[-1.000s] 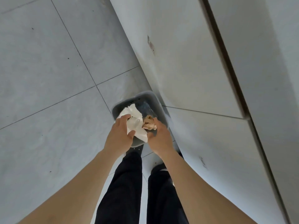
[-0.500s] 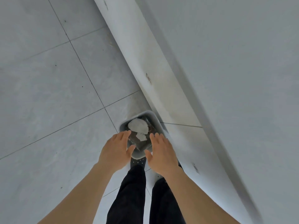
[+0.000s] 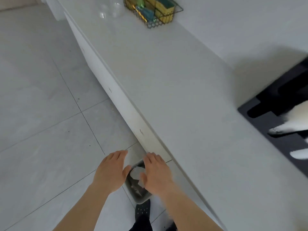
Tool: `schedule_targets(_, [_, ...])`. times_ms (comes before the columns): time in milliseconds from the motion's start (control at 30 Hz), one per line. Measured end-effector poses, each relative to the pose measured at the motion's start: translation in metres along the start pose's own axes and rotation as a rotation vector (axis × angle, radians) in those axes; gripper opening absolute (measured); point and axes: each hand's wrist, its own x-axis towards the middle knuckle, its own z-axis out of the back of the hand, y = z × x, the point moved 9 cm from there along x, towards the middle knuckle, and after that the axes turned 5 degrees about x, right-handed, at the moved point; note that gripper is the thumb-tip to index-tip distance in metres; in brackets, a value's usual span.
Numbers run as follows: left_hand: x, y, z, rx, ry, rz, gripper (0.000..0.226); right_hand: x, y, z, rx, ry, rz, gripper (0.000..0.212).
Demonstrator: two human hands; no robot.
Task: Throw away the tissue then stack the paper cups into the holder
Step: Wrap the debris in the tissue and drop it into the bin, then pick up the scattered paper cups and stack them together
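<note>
The white tissue (image 3: 136,174) lies crumpled inside a small grey bin (image 3: 140,198) on the floor against the counter's base. My left hand (image 3: 110,171) hovers just left of the bin, fingers spread and empty. My right hand (image 3: 157,175) hovers over the bin's right side, also spread and empty. At the right edge of the counter, blurred white paper cups (image 3: 290,125) lie on a black foam holder (image 3: 276,120); another white cup (image 3: 299,155) shows lower down.
A white counter (image 3: 175,90) runs diagonally from top left to bottom right. At its far end stand a wire basket (image 3: 153,12) of packets and some clear plastic cups (image 3: 109,10). Grey tiled floor (image 3: 41,122) fills the left. My dark-socked foot (image 3: 143,210) is below the bin.
Both hands let go of the tissue, which dropped into the bin, and have opened. The view has tilted up from the bin to take in the counter top and the cups.
</note>
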Motion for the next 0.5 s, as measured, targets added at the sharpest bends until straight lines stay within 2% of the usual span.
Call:
schedule_targets(233, [0.022, -0.066, 0.097, 0.059, -0.132, -0.151, 0.063, -0.03, -0.024, 0.115, -0.033, -0.24, -0.051, 0.063])
schedule_targets(500, [0.038, -0.219, 0.14, 0.089, -0.176, -0.438, 0.065, -0.128, -0.13, 0.186, 0.0, -0.4, -0.337, 0.067])
